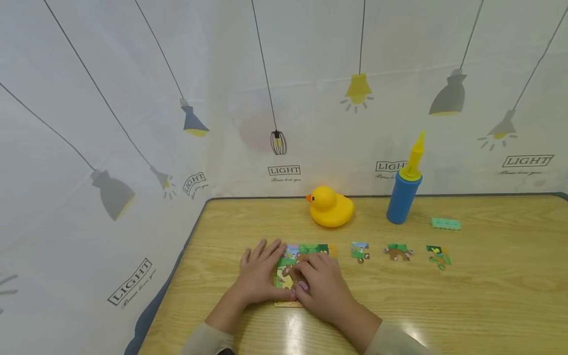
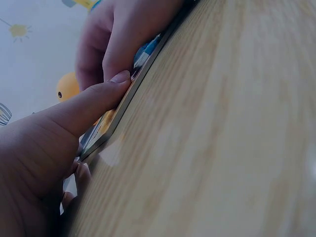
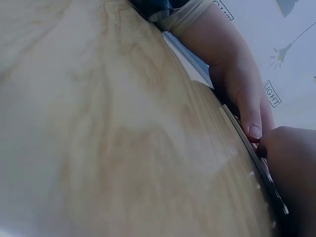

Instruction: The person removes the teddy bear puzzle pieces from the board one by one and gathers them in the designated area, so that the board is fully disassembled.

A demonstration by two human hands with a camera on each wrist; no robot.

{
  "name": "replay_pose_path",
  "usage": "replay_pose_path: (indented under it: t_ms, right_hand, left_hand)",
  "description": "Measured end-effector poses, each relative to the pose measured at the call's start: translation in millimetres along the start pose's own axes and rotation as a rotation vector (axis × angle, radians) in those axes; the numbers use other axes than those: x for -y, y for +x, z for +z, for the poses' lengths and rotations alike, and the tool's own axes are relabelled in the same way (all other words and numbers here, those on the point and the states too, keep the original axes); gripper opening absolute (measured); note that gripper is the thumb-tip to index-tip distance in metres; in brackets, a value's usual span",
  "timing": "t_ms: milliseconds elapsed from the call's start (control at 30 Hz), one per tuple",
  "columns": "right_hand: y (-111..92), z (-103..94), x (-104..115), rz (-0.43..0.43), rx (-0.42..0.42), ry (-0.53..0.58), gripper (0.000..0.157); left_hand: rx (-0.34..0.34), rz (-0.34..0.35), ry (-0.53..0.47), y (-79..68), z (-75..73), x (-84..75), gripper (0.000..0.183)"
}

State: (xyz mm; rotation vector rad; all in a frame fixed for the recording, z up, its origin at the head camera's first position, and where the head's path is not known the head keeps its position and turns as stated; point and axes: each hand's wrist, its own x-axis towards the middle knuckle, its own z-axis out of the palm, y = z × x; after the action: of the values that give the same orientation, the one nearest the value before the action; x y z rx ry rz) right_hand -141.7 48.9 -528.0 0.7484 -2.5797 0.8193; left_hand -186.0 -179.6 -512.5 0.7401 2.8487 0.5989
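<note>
So the picture puzzle (image 1: 287, 304) is lying flat on the table (image 1: 501, 296), off toward the left edge and well short of the back edge, with both hands crowding it. The left hand (image 1: 262, 278) is resting along the puzzle's left side, fingers spread and mostly straight, while its thumb is lying over the near rim. The right hand (image 1: 326, 286) is covering the right half, fingers curling down onto the picture near that thumb; honestly can't tell whether they're pinching a piece or just pushing on one. My read is that this is the fitting stage, one hand steadying and the other working a piece into place. I'd guess the next move is calling for lining up the edges and pressing gently so the neighbours aren't popping out. Just right of it, three loose bits are sitting in a row: a left piece (image 1: 360, 250), a brown middle piece (image 1: 397, 252) and a right piece (image 1: 436, 250), so it's probably not finished. Farther out, a yellow duck (image 1: 332, 209) and a blue pump (image 1: 404, 199) are standing near the back edge, with a mint green block (image 1: 445, 224) lying just right of the pump.
</note>
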Motion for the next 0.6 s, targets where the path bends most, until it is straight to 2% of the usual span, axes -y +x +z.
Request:
replay_pose_path:
  t_ms: [100, 200, 600]
  right_hand:
    - [1, 0.3, 3, 0.051, 0.074, -0.074, 0.036]
    - [2, -1.7, 6, 0.090, 0.100, -0.081, 0.039]
    - [12, -6.7, 7, 0.194, 0.100, 0.085, 0.030]
  left_hand:
    - [-0.008, 0.011, 0.004, 0.9, 0.7, 0.3, 0.128]
    - [-0.005, 0.009, 0.013, 1.2, 0.0, -0.7, 0.128]
    - [0.011, -0.018, 0.021, -0.2, -0.7, -2.4, 0.129]
